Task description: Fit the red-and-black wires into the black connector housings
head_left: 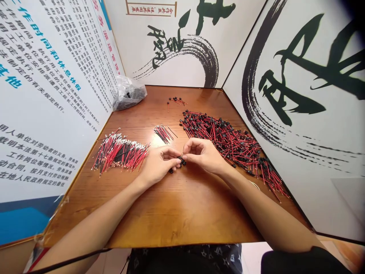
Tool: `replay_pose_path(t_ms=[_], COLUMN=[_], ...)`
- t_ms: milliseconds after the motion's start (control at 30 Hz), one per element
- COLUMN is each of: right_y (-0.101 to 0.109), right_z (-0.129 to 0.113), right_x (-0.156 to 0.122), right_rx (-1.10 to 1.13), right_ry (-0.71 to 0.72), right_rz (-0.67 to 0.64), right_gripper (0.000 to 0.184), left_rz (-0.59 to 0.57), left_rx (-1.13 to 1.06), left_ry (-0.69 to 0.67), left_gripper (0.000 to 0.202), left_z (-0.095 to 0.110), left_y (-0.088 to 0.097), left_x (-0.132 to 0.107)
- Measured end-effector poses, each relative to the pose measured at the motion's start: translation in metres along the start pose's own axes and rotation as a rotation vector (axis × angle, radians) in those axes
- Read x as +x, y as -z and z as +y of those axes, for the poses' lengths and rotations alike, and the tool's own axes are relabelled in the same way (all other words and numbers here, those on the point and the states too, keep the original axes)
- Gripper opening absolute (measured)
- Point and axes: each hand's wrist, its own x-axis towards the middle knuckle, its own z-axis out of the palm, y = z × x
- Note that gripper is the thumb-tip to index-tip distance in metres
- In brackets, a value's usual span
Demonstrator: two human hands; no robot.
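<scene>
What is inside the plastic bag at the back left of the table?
The bag shows dark pieces through its plastic; anything beneath them is covered, their shapes unclear.

Where the fingers (172,163) of the left hand (155,165) and right hand (203,154) meet, we find the dark pieces (183,162) partly covered and too small to make out. Left of the fingers, we cannot separate the tiny pale ends in the wire bundle (122,152). To their right, we lose the lower wires of the heap (216,131) under the upper ones. Beyond them to the left, we see the contents of the clear bag (131,93) only blurred. Nearer us than the fingers, the bottom edge cuts off the black sleeve (299,262) and patterned cloth (225,258).
</scene>
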Motion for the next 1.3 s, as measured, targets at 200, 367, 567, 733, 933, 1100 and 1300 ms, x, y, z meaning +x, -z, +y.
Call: replay_pose_path(t_ms=[200, 367, 567, 733, 933, 1100, 1300], right_y=[-0.004, -0.002, 0.001, 0.0, -0.004, -0.007, -0.011], right_z=[-0.002, -0.007, -0.008, -0.01, -0.006, -0.001, 0.003], right_x=[0.0, 0.0, -0.002, -0.001, -0.001, -0.001, -0.001], right_rx=[0.055, 0.066, 0.088, 0.022, -0.023, -0.048, -0.089], right_ry=[-0.006, -0.03, -0.144, -0.124, -0.079, -0.063, -0.072], right_rz=[0.033, 0.014, -0.029, -0.018, 0.029, 0.054, 0.061], right_gripper=[0.022, 0.021, 0.021, 0.015, 0.01, 0.01, 0.01], left_rz=[0.01, 0.022, 0.051, 0.058, 0.052, 0.077, 0.053], left_rx=[0.041, 0.038, 0.01, 0.043, 0.078, 0.084, 0.136], left_ry=[-0.033, -0.069, -0.07, -0.057, -0.044, -0.027, -0.075], left_gripper=[0.011, 0.012, 0.013, 0.013, 0.008, 0.008, 0.005], left_z=[-0.001, 0.002, 0.006, 0.005, 0.0, -0.003, -0.01], left_y=[0.001, 0.005, 0.007, 0.006, 0.003, 0.003, 0.007], left_x=[-0.002, -0.001, 0.002, 0.001, 0.0, 0.001, 0.002])
